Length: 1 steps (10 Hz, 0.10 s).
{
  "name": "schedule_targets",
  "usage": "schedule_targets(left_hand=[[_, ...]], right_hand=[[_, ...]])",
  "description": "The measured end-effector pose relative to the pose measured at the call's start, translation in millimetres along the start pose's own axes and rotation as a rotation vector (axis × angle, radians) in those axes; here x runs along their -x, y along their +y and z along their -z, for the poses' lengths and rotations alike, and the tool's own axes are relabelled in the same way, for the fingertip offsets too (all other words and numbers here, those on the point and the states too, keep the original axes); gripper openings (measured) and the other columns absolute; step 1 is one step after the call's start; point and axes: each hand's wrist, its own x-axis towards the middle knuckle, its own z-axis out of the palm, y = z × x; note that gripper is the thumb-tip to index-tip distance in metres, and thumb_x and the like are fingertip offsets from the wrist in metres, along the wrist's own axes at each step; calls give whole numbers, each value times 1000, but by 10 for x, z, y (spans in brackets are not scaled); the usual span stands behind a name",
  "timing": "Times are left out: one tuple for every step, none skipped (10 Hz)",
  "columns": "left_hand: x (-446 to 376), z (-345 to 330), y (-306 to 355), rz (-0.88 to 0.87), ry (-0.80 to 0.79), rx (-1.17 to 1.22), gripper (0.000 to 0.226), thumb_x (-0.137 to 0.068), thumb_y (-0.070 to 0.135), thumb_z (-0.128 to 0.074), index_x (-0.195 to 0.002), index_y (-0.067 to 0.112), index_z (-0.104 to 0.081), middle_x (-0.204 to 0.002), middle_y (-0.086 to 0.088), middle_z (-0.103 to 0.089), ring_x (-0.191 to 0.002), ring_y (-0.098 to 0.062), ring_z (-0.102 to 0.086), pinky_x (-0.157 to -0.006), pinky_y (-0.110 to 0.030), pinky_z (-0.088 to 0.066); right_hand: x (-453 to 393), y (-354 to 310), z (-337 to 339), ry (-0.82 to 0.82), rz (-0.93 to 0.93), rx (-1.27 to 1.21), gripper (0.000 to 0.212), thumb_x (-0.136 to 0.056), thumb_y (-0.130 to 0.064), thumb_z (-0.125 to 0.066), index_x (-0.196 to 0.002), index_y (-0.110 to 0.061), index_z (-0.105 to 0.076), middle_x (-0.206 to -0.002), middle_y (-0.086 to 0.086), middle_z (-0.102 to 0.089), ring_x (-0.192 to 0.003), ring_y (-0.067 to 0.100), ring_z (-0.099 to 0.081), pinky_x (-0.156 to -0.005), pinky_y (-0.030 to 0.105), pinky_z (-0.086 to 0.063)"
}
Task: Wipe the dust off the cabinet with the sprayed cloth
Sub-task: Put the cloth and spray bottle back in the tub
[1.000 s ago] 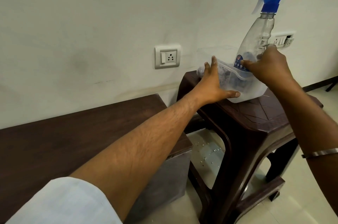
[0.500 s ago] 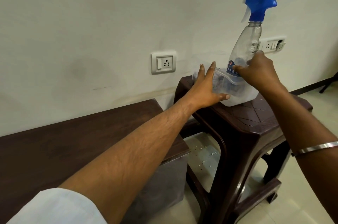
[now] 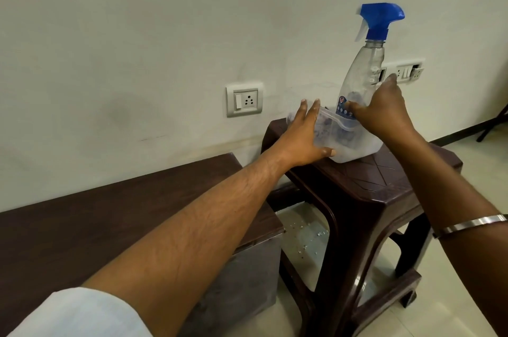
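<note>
**Both hands at the tub on the stool**

I am reaching out with both arms to the clear plastic tub point(image 3: 354, 144) that is sitting on the dark brown plastic stool point(image 3: 384, 188). My left hand point(image 3: 303, 138) is pressing against the tub's left side, fingers straight and pointing up along its wall, thumb stretched out low across its front. It is resting flat there, not curling round anything.

My right hand point(image 3: 384, 111) is coming in over the tub's right rim, just in front of the spray bottle point(image 3: 365, 75). Its fingers are bending down toward the inside of the tub, and I cannot tell whether they are gripping anything, since the back of the hand is hiding them. A metal bangle point(image 3: 467, 225) is sitting on my right forearm.

The spray bottle, clear with a blue trigger head, is standing upright at the back of the tub. Something dark and crumpled is showing through the tub's cloudy wall, but I cannot make out what it is.

The cabinet point(image 3: 123, 215), low with a dark wood top, is standing against the wall just beside the stool on my left, passing under my left forearm. A wall socket point(image 3: 244, 100) is sitting above it, and another switch plate point(image 3: 406, 71) is showing behind the bottle.
</note>
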Motion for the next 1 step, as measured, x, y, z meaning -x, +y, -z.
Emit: schedule_targets(left_hand=[[65, 24, -38, -2, -11, -1, 112, -79, 31, -77, -154, 24, 6, -161, -3, 16, -149, -26, 7, -118, -52, -20]], right_hand=[[111, 3, -10, 49, 50, 0, 106, -83, -29, -76, -151, 2, -1, -155, 21, -16, -143, 35, -21, -118, 43, -21]])
